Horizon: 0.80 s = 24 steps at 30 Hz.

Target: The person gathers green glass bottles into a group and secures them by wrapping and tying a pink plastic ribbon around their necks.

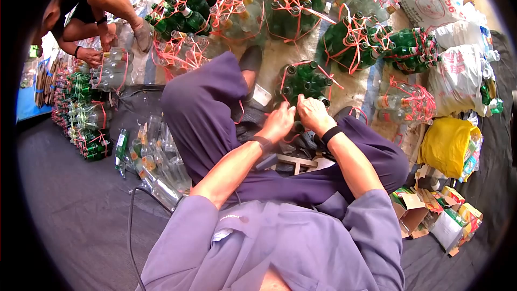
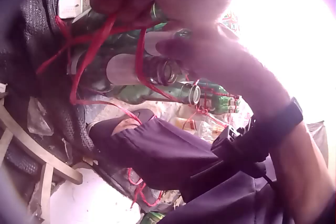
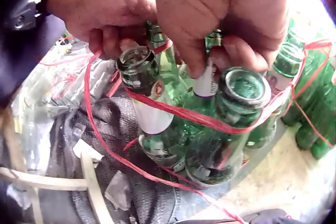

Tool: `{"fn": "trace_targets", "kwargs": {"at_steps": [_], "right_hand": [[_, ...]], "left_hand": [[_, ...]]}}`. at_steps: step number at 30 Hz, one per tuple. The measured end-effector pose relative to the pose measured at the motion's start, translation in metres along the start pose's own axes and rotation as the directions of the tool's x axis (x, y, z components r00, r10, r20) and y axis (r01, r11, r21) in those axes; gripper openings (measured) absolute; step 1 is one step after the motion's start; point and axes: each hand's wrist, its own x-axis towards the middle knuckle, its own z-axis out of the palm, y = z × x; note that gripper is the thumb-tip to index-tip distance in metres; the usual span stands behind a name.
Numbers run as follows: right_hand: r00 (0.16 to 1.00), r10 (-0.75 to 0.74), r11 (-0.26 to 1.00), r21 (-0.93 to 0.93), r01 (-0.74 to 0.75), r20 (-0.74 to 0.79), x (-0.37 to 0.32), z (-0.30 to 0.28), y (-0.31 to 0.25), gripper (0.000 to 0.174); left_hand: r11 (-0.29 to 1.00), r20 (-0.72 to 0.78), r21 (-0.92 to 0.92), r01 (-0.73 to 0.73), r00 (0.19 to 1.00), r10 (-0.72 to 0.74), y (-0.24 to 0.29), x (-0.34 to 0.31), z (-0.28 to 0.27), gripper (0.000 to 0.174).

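A bundle of green glass bottles [image 1: 306,78] stands upright between the person's feet. Red plastic twine [image 3: 184,113] loops round the bottle necks, and one loose strand hangs down in front. The left hand [image 1: 279,122] pinches the twine at the near side of the bundle, as the right wrist view shows. Close beside it, the right hand [image 1: 315,114] has its fingers curled down among the necks at the twine, its grip partly hidden by the hand itself. A white-labelled green bottle [image 3: 152,108] stands just below the left fingers.
More twine-tied bottle bundles [image 1: 293,8] crowd the far side. Loose clear bottles [image 1: 153,156] lie at the left, near stacked bundles [image 1: 89,113] and another person [image 1: 102,11]. Bags, including a yellow bag [image 1: 444,145], and cardboard boxes [image 1: 414,210] stand at the right.
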Motion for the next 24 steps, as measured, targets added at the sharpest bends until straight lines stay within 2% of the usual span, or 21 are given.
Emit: {"fn": "trace_targets", "kwargs": {"at_steps": [2, 4, 5, 7, 8, 9, 11, 15, 17, 18, 19, 21, 22, 23, 24], "right_hand": [[0.998, -0.039, 0.999, 0.001, 0.039, -0.04, 0.005, 0.013, 0.006, 0.017], [0.994, -0.077, 0.997, -0.003, 0.077, -0.077, 0.005, 0.02, 0.008, 0.017], [0.993, -0.077, 0.997, 0.004, 0.078, -0.091, 0.005, 0.023, 0.008, 0.016], [0.99, -0.077, 0.997, 0.003, 0.078, -0.116, 0.006, 0.019, 0.008, 0.015], [0.991, -0.044, 0.999, 0.013, 0.046, -0.13, 0.004, 0.018, 0.006, 0.015], [0.99, -0.01, 1.0, 0.027, 0.014, -0.143, 0.001, 0.017, 0.003, 0.015], [0.992, -0.003, 0.999, 0.038, 0.008, -0.126, -0.006, 0.011, 0.001, 0.017], [0.984, 0.101, 0.994, 0.05, -0.095, -0.146, -0.028, -0.016, -0.012, 0.021], [0.944, 0.054, 0.998, -0.002, -0.058, -0.326, -0.037, -0.03, -0.015, 0.021], [0.923, 0.131, 0.987, 0.134, -0.087, -0.362, -0.04, -0.036, -0.02, 0.018], [0.92, 0.14, 0.986, 0.14, -0.094, -0.366, -0.046, -0.043, -0.026, 0.018], [0.934, 0.304, 0.844, 0.508, -0.172, -0.189, -0.057, -0.052, -0.04, 0.022], [0.907, 0.302, 0.767, 0.64, -0.047, -0.295, -0.061, -0.044, -0.047, 0.025], [0.924, 0.333, 0.698, 0.708, -0.109, -0.186, -0.068, -0.037, -0.053, 0.025], [0.933, 0.33, 0.67, 0.732, -0.127, -0.14, -0.073, -0.029, -0.062, 0.025]], "left_hand": [[0.999, 0.002, 0.025, -0.023, 1.0, 0.023, -0.001, 0.001, 0.0, 0.046], [0.998, 0.026, -0.019, 0.061, 0.998, -0.06, 0.001, 0.001, -0.001, 0.048], [0.998, 0.025, -0.02, 0.056, 0.998, -0.055, 0.002, 0.001, -0.001, 0.048], [0.993, 0.044, 0.118, -0.014, 0.999, 0.009, 0.001, 0.0, 0.0, 0.028], [0.993, 0.035, 0.117, -0.013, 0.999, 0.009, 0.0, 0.0, 0.0, 0.035], [0.993, 0.033, 0.12, -0.016, 0.999, 0.012, 0.009, -0.001, -0.005, 0.035], [0.972, -0.005, -0.138, 0.188, 0.982, -0.19, 0.033, -0.006, -0.018, 0.046], [0.968, 0.007, -0.178, 0.176, 0.984, -0.178, 0.034, -0.006, -0.018, 0.05], [0.965, -0.012, -0.191, 0.181, 0.982, -0.187, 0.032, -0.005, -0.017, 0.048], [0.973, -0.065, -0.185, 0.138, 0.986, -0.153, 0.029, -0.004, -0.012, 0.048], [0.975, -0.059, -0.177, 0.135, 0.987, -0.147, 0.032, -0.005, -0.014, 0.048], [0.955, 0.004, -0.225, 0.194, 0.98, -0.198, 0.036, -0.005, -0.02, 0.051], [0.957, 0.008, -0.218, 0.19, 0.981, -0.193, 0.025, -0.002, -0.014, 0.051], [0.973, 0.004, -0.184, 0.141, 0.99, -0.143, 0.013, 0.001, -0.008, 0.052], [0.984, 0.001, -0.15, 0.092, 0.996, -0.093, 0.005, 0.003, -0.004, 0.053]]}}
